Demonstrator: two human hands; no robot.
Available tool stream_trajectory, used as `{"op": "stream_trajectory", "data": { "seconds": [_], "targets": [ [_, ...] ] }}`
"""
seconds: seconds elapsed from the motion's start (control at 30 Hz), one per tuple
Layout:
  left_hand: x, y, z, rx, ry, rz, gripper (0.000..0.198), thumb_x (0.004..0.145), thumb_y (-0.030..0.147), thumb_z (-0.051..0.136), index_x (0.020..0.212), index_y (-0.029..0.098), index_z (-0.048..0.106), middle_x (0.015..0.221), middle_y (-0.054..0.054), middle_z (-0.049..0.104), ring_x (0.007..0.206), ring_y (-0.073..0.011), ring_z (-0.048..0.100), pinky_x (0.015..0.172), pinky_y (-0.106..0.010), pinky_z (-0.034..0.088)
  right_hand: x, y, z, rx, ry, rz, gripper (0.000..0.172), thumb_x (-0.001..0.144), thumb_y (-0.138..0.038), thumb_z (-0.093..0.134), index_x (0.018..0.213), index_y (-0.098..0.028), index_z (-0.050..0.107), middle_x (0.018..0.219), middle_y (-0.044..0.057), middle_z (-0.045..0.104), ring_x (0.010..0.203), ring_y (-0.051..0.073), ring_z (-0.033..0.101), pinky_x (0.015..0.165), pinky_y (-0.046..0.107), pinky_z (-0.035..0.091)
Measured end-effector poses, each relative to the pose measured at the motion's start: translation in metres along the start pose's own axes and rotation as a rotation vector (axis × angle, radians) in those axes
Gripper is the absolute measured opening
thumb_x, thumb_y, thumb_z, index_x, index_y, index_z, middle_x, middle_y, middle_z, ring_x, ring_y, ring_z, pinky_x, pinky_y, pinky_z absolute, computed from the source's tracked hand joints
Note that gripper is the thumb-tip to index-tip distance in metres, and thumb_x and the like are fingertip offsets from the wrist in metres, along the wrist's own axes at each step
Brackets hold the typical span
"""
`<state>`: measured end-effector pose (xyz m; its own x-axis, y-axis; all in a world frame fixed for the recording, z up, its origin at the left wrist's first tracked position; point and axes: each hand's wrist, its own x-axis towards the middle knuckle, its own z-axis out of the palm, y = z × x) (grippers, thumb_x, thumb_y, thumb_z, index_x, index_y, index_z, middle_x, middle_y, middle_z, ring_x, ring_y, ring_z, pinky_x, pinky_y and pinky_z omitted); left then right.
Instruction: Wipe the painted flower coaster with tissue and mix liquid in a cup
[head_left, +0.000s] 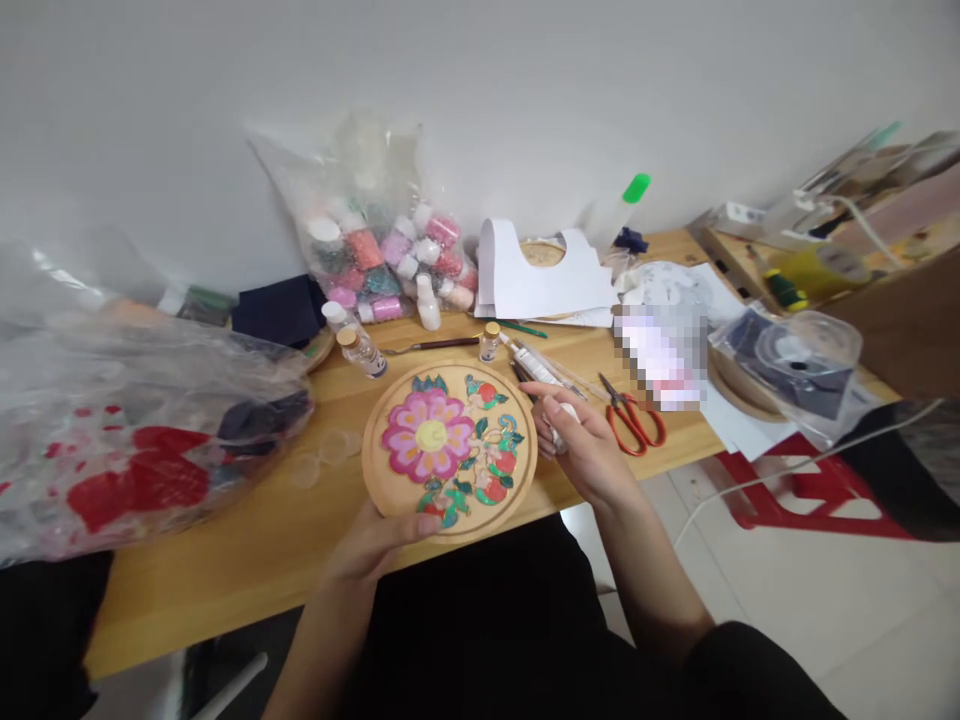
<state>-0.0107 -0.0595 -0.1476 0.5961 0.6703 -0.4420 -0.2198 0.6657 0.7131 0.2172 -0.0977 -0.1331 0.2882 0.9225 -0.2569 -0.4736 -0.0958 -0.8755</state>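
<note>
A round wooden plaque (375, 440) with a pink flower and green-and-red fruit sprigs in coloured fill is tilted up over the table's front edge. My left hand (379, 540) grips its lower left rim, thumb on the face and fingers hidden beneath. My right hand (574, 435) is closed at the plaque's right side around a small white object (568, 418), mostly covered by the fingers; its kind is unclear. Just beyond the plaque stand a small cork-topped jar (490, 345) and a larger cork-topped bottle (361, 355).
Red-handled scissors (636, 425) and a white tube (536, 362) lie right of the plaque. Behind are a bag of coloured jars (382, 250), a white bottle (428, 303) and white paper (540, 285). A plastic bag (150, 430) covers the left. A red stool (810, 500) stands below right.
</note>
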Motion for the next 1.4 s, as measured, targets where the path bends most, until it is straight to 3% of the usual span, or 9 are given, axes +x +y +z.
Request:
{"op": "stream_trajectory", "data": {
  "seconds": [0.33,0.5,0.63,0.93,1.1,1.27,1.4],
  "targets": [
    [-0.003,0.0,-0.001,0.063,0.0,0.008,0.084,0.056,0.034,0.092,0.133,0.023,0.061,0.119,-0.01,0.074,0.12,-0.0383,0.064,0.103,-0.049,0.055,-0.003,0.0,-0.004,0.022,-0.029,0.026,0.031,0.076,-0.035,0.073,0.101,-0.017,0.07,0.049,-0.011,0.036,0.042,0.005,0.024,0.042,0.021,0.018],
    [-0.004,0.002,0.002,0.049,-0.003,0.038,0.089,0.056,0.034,0.092,0.137,0.02,0.057,0.124,-0.011,0.072,0.122,-0.0393,0.062,0.103,-0.051,0.054,-0.003,0.0,-0.003,0.01,-0.014,0.074,0.037,0.072,-0.046,0.075,0.093,-0.017,0.071,0.045,-0.01,0.036,0.039,0.004,0.024,0.04,0.02,0.015],
    [-0.005,0.001,0.001,0.035,-0.009,0.028,0.089,0.056,0.031,0.092,0.136,0.018,0.057,0.124,-0.012,0.072,0.121,-0.0387,0.063,0.103,-0.05,0.054,-0.005,0.0,-0.002,-0.01,-0.035,0.073,0.038,0.07,-0.049,0.078,0.087,-0.016,0.073,0.046,-0.009,0.039,0.039,0.004,0.026,0.039,0.021,0.018],
    [-0.001,0.0,-0.005,0.031,-0.015,0.044,0.081,0.053,0.031,0.094,0.129,0.024,0.064,0.123,-0.008,0.073,0.124,-0.0372,0.062,0.102,-0.048,0.056,-0.008,0.002,-0.006,-0.118,-0.135,0.006,0.035,0.081,-0.046,0.071,0.101,-0.018,0.074,0.051,-0.007,0.044,0.045,0.007,0.035,0.041,0.021,0.027],
    [0.001,0.001,-0.008,0.068,-0.033,0.006,0.083,0.053,0.036,0.094,0.129,0.025,0.063,0.122,-0.007,0.073,0.12,-0.0349,0.065,0.099,-0.044,0.058,-0.007,0.0,-0.004,-0.212,-0.092,-0.025,0.031,0.08,-0.044,0.072,0.096,-0.017,0.073,0.05,-0.005,0.051,0.044,0.007,0.042,0.042,0.021,0.034],
    [0.004,-0.008,-0.017,0.009,-0.127,0.1,0.081,0.058,0.054,0.088,0.129,0.025,0.062,0.125,-0.007,0.072,0.128,-0.036,0.059,0.109,-0.049,0.049,-0.008,0.007,0.003,-0.198,0.025,-0.07,0.036,0.075,-0.049,0.072,0.09,-0.017,0.069,0.046,-0.008,0.046,0.038,0.007,0.036,0.037,0.021,0.029],
    [0.005,-0.016,-0.01,-0.012,-0.162,0.137,0.09,0.048,0.055,0.092,0.127,0.024,0.064,0.127,-0.01,0.071,0.136,-0.0402,0.051,0.113,-0.053,0.043,-0.012,0.016,0.011,-0.18,0.076,-0.093,0.037,0.077,-0.052,0.068,0.094,-0.018,0.067,0.047,-0.008,0.045,0.039,0.007,0.035,0.037,0.021,0.029]
  ]
}}
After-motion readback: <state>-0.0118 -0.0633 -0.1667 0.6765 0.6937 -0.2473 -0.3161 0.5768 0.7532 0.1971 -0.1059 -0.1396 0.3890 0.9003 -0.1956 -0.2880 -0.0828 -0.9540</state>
